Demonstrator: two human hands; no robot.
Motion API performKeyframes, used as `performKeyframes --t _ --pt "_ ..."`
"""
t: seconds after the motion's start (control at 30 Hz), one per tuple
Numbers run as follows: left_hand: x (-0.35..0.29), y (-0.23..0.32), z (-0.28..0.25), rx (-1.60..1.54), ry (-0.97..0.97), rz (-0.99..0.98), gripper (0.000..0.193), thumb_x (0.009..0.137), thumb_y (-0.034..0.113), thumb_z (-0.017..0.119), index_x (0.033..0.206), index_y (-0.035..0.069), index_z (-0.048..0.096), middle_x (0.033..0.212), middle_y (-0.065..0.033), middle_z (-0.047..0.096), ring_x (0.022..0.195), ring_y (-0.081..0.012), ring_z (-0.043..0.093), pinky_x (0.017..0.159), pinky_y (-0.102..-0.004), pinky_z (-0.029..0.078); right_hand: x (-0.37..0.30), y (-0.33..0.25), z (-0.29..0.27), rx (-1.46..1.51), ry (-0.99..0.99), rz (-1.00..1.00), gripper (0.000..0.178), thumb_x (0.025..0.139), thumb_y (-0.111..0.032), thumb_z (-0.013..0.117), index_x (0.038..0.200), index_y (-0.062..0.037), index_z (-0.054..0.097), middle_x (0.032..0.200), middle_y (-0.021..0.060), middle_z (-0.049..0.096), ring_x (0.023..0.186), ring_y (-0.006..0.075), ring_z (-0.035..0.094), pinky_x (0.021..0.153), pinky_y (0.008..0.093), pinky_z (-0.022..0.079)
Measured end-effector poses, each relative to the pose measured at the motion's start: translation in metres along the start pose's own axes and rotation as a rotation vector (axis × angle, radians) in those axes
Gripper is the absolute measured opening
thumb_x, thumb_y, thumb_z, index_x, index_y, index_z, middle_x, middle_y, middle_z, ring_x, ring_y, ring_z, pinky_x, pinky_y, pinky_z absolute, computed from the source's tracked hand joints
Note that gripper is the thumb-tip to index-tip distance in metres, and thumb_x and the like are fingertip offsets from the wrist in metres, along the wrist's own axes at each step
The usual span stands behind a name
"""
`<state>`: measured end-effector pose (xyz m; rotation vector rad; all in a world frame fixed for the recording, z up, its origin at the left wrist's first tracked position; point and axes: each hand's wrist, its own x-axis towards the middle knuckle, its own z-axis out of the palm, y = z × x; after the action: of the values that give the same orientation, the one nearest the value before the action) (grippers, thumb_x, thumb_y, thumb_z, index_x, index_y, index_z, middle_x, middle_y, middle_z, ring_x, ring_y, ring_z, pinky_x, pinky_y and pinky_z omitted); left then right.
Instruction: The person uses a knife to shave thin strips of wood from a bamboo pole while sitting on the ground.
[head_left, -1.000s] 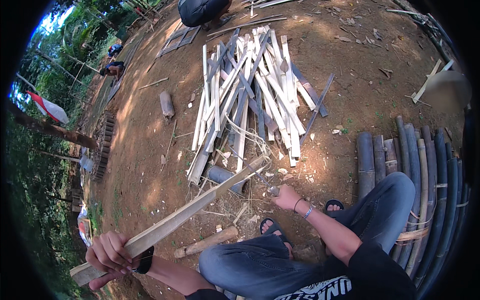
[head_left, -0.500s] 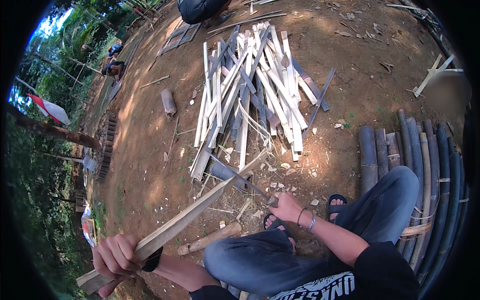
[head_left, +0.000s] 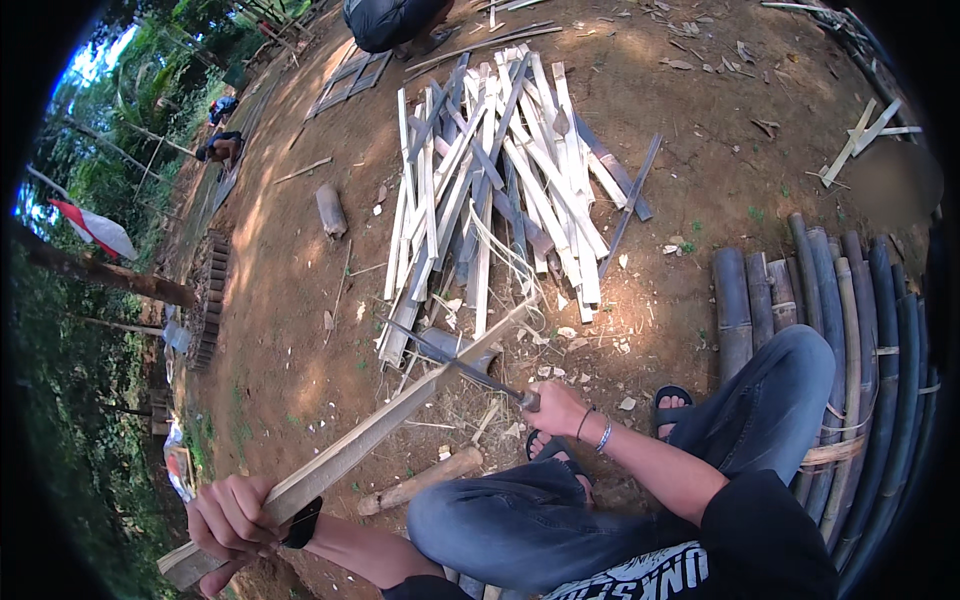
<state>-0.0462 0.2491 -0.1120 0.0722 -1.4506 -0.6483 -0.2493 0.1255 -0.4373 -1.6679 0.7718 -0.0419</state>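
Observation:
A long split bamboo strip slants from the lower left up toward the middle. My left hand is wrapped round its near end, wearing a dark band at the wrist. My right hand grips the wooden handle of a long, narrow-bladed knife. The blade crosses the strip near its far end and appears to touch it. Thin curled shavings hang around the strip's tip. Beneath the blade, a short dark bamboo piece lies on the ground.
A heap of split bamboo strips spreads ahead. Whole bamboo poles, tied together, lie at the right by my knee. A short log is near my left leg, a bamboo stub farther off. Other people crouch at the back.
My right hand and the knife have moved slightly left and toward me along the strip. My left hand keeps its hold, and the view has shifted a little.

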Motion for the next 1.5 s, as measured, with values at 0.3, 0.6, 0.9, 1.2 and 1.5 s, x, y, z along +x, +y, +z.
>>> performKeyframes --t 0.3,0.6,0.9,1.2,1.5 --pt "-0.003 0.010 -0.001 0.040 0.066 -0.006 0.050 0.084 0.036 0.070 0.051 0.012 0.041 0.035 -0.0002 0.043 0.025 -0.0058 0.039 0.026 -0.0170 0.030 -0.050 -0.081 -0.001 -0.009 0.029 -0.168 0.024 0.075 -0.020 0.062 0.086 0.0012 0.062 0.066 0.0217 0.063 0.069 0.0356 0.066 0.066 0.0434 0.052" --pt "-0.003 0.010 -0.001 0.057 0.072 -0.005 0.052 0.084 0.040 0.070 0.051 0.013 0.039 0.035 0.0012 0.043 0.025 -0.0049 0.038 0.027 -0.0171 0.030 -0.048 -0.065 -0.011 0.011 -0.016 -0.079 0.028 0.076 -0.024 0.064 0.085 0.0027 0.063 0.071 0.0251 0.063 0.074 0.0396 0.065 0.069 0.0454 0.052" --pt "0.007 -0.004 0.006 0.026 0.004 -0.009 0.053 0.085 0.038 0.070 0.049 0.012 0.041 0.036 0.0006 0.043 0.025 -0.0057 0.037 0.026 -0.0182 0.030 -0.021 -0.006 -0.014 -0.106 0.045 0.158 0.024 0.076 -0.019 0.061 0.083 0.0044 0.063 0.071 0.0246 0.064 0.070 0.0355 0.067 0.067 0.0425 0.053" --pt "0.016 -0.005 0.014 0.113 0.069 -0.041 0.051 0.083 0.034 0.071 0.050 0.013 0.039 0.036 0.0000 0.045 0.026 -0.0055 0.040 0.027 -0.0166 0.034 -0.007 0.009 -0.028 -0.149 0.166 0.110 0.030 0.075 -0.022 0.062 0.069 0.0072 0.062 0.070 0.0288 0.062 0.073 0.0413 0.065 0.062 0.0467 0.052" --pt "0.017 -0.011 0.024 0.088 0.040 -0.090 0.046 0.087 0.022 0.064 0.051 0.014 0.037 0.036 0.0006 0.045 0.026 -0.0052 0.040 0.027 -0.0165 0.033 0.013 0.065 -0.024 -0.130 0.228 0.234 0.026 0.073 -0.021 0.065 0.073 0.0045 0.064 0.072 0.0260 0.064 0.071 0.0385 0.067 0.061 0.0439 0.052"
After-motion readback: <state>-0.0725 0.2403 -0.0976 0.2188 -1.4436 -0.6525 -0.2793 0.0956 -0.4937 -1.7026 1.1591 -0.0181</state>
